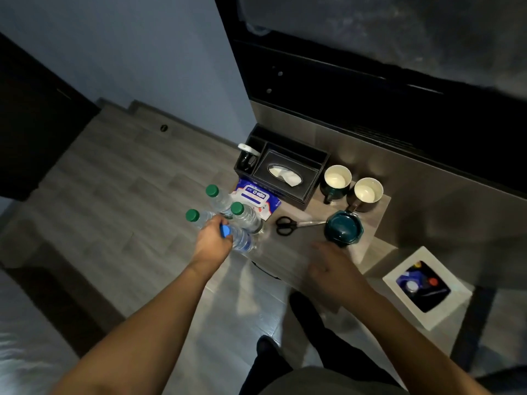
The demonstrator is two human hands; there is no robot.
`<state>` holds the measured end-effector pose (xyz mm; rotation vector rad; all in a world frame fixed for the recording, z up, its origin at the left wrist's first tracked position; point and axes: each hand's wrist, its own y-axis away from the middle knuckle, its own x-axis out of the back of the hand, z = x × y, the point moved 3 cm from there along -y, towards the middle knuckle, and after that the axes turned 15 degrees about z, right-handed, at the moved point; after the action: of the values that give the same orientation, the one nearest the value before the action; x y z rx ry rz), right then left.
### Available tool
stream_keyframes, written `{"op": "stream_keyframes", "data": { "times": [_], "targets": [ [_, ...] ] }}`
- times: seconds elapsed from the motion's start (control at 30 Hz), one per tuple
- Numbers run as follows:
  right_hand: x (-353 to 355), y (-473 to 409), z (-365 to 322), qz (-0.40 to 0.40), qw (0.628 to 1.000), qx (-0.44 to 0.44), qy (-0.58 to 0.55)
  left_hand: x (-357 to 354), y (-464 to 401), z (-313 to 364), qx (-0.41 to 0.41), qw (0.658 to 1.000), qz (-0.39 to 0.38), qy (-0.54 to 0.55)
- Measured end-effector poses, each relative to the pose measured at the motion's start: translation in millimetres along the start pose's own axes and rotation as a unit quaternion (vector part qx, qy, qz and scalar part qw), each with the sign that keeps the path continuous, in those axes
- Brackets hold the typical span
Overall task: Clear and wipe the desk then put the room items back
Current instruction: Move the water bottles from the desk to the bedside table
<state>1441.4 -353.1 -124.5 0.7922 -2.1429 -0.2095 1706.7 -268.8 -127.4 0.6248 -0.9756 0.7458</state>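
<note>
Desk still loaded, so I judge this the clearing step, wiping not begun

Grey wood-grain desk (296,252) fills centre frame; white square waste bin (427,289) on the floor at 4 o'clock of it

Black leather tissue-box organiser (282,169) at the desk's 11 o'clock, blue-and-white wet-wipe pack (253,198) touching its near side

Two dark green cups with cream insides (336,181) at 1 o'clock, dark teal lidded pot (343,229) just below them, black-handled scissors (286,225) pointing at the pot

Cluster of clear plastic water bottles (245,220) at 9 o'clock, three green caps, one blue

Left hand (212,240) curled round the blue-capped bottle's neck; right hand (332,266) hovers flat, fingers relaxed, holding nothing, beside the pot

Next I'd lift the bottles clear; crowded, neighbours may topple
</note>
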Motion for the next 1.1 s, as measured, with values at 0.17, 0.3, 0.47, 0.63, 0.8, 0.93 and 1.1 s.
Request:
{"op": "stream_keyframes", "data": {
  "times": [0.17,0.3,0.47,0.63,0.8,0.93,1.1],
  "targets": [
    [11,5,-30,0.033,0.999,0.033,-0.016,21,19,15,-0.058,0.998,0.027,0.002],
    [27,6,-74,0.034,0.994,0.096,-0.027,51,40,28,-0.140,0.988,0.057,0.017],
    [39,10,-115,0.076,0.985,0.153,-0.023,95,54,37,-0.208,0.966,0.148,0.036],
    [43,24,-126,0.117,0.977,0.172,-0.039,121,62,36,-0.218,0.949,0.216,0.070],
    [35,55,-104,0.159,0.979,0.116,-0.052,116,72,33,-0.266,0.941,0.185,0.099],
    [42,99,-60,0.230,0.971,0.030,-0.054,88,78,51,-0.305,0.935,0.110,0.142],
    [67,197,12,0.340,0.931,-0.118,-0.060,32,129,128,-0.386,0.905,-0.022,0.179]
  ]
}}
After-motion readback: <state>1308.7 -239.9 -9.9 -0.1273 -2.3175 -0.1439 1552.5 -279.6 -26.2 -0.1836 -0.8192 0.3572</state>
